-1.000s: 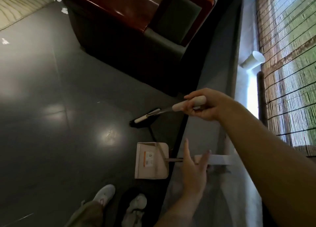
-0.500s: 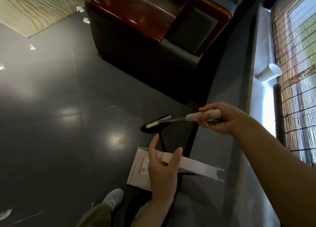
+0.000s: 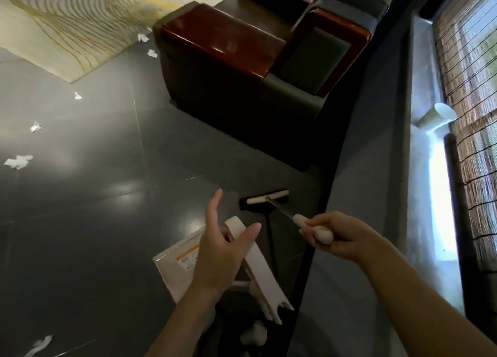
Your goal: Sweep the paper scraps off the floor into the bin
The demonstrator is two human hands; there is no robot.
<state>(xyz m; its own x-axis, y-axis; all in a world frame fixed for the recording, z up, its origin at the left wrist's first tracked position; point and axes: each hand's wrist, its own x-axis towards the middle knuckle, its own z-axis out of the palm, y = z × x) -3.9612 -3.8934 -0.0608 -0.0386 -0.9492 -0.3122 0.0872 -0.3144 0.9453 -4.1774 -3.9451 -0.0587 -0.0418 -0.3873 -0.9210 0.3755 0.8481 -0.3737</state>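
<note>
Dustpan (image 3: 174,270) handle swung up toward spread left hand (image 3: 220,251); right hand (image 3: 341,238) grips broom (image 3: 265,198).

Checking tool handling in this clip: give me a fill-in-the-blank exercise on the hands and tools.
The right hand grips the handle of the ____.
The open left hand is at the handle of the ____.
Several paper scraps lie on the dark ____.
Missing: broom; dustpan; floor.

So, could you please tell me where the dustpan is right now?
The dustpan is low and central in the head view, partly behind the left hand, with the broom just beyond it.
</note>
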